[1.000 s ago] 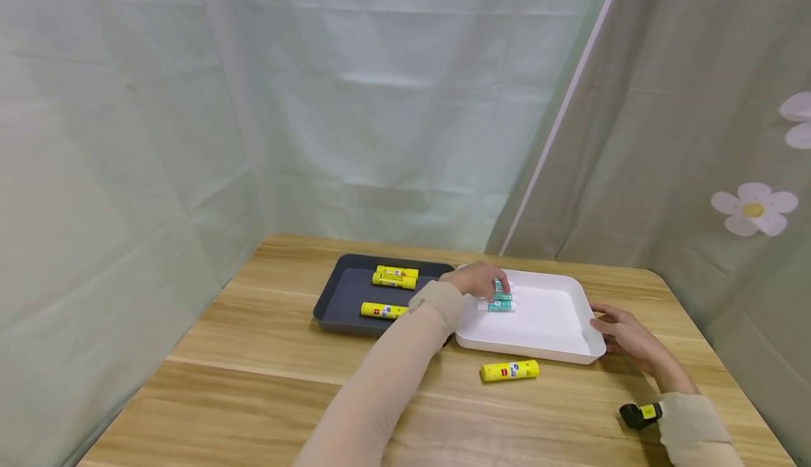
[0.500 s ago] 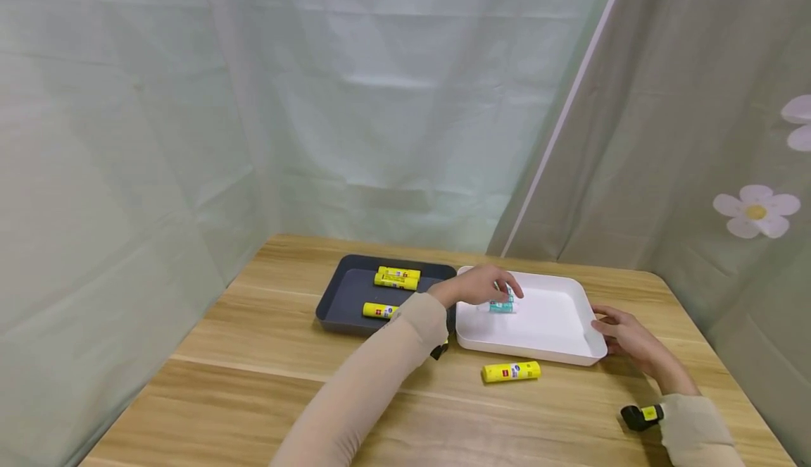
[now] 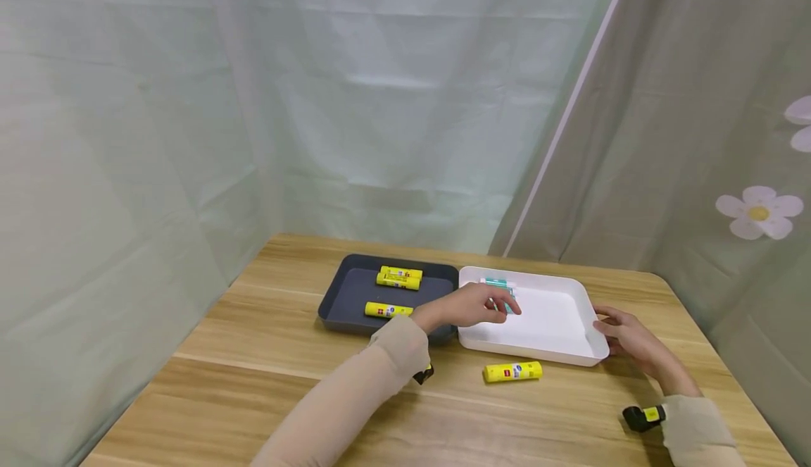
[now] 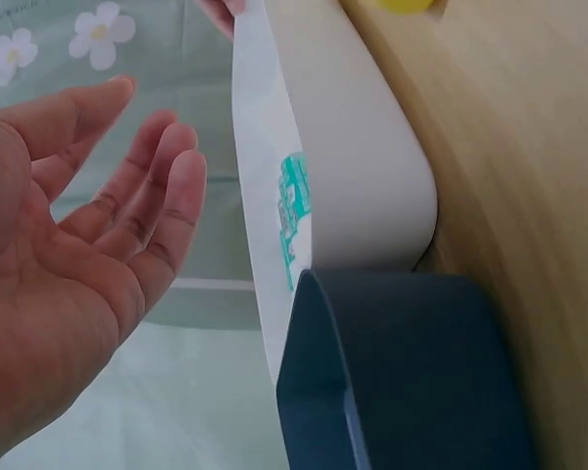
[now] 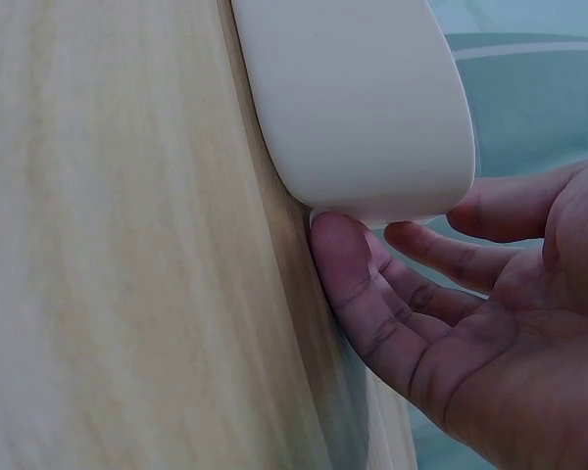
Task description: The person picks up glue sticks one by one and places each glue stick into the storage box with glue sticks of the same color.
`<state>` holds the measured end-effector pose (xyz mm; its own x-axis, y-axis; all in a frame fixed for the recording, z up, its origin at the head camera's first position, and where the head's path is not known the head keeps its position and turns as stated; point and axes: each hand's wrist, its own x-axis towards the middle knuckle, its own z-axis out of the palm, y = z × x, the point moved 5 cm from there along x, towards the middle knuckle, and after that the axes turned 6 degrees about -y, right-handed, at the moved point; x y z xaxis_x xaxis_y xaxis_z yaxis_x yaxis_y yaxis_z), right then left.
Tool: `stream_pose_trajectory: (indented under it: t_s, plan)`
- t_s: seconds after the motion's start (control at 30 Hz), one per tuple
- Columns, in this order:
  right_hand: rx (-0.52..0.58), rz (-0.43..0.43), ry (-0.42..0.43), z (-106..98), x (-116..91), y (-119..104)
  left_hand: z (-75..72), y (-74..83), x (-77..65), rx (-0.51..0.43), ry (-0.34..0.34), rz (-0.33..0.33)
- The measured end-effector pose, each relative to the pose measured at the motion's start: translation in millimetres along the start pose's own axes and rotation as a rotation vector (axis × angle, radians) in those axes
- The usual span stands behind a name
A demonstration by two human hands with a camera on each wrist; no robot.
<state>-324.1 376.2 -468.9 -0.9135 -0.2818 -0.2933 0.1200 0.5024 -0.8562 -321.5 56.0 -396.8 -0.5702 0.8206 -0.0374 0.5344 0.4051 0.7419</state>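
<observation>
My left hand (image 3: pixel 472 305) hovers over the left part of a white tray (image 3: pixel 557 326), fingers spread loosely and holding nothing. Beneath it lie white-and-teal tubes like glue sticks (image 3: pixel 497 282), partly hidden by the hand; the left wrist view shows their teal labels (image 4: pixel 294 206) just inside the tray wall. My right hand (image 3: pixel 630 333) is at the tray's right end. In the right wrist view its fingertips (image 5: pixel 343 250) touch the outer end wall and its thumb meets the wall near the rim.
A dark grey tray (image 3: pixel 342 305) adjoins the white one on the left, holding yellow glue sticks (image 3: pixel 398 282). Another yellow glue stick (image 3: pixel 513 372) lies on the wooden table (image 3: pixel 253 354) in front of the white tray. Curtains (image 3: pixel 393 101) hang behind the table.
My left hand has lifted off the white-and-teal tubes, its fingers opening, and drawn back toward me. My right hand stays at the tray's end.
</observation>
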Motion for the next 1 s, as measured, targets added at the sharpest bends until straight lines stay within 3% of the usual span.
stream_pose_trajectory:
  t_s: [0.27, 0.7, 1.0]
  plan:
    - [0.000, -0.004, -0.004, 1, 3, 1, 16.1, -2.6, -18.7, -0.006, 0.007, 0.003]
    - [0.007, -0.003, -0.006, 3, 3, -1, 42.7, -6.2, -39.3, 0.007, -0.053, 0.004]
    - [0.002, -0.005, -0.004, 3, 3, 0, 52.8, 0.0, -45.1, 0.108, 0.012, -0.031]
